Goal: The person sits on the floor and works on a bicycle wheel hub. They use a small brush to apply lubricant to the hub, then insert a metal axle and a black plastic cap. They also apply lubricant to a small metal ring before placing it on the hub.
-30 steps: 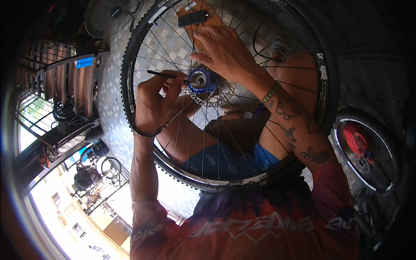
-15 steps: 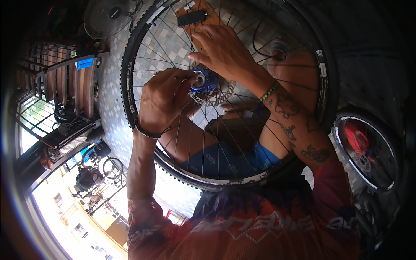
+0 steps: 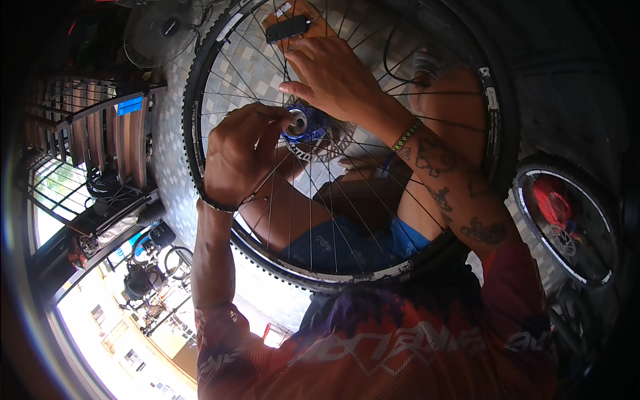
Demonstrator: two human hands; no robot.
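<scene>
A bicycle wheel [image 3: 194, 127] with a knobbly black tyre is propped over my bent legs. At its middle sits a blue hub [image 3: 313, 124] with a round silver bore facing up, and a brake disc [image 3: 345, 141] shows behind it. My left hand [image 3: 241, 152] is closed, thumb and fingers pinched together at the left edge of the hub's bore. Whatever lies between those fingertips is too small or hidden. My right hand [image 3: 339, 75] hovers over the spokes just beyond the hub, fingers stretched out and apart, holding nothing.
A black phone [image 3: 287, 29] lies on an orange-brown board [image 3: 313, 15] beyond the wheel. On the tiled floor to the right rests a second wheel [image 3: 519, 200] with a red cloth [image 3: 552, 200] inside it. A fan [image 3: 160, 30] and a wooden bench [image 3: 130, 137] stand left.
Both hands and the hub have shifted slightly to the left in the picture, with the wheel tilting a little. The left fingers stay pinched at the bore.
</scene>
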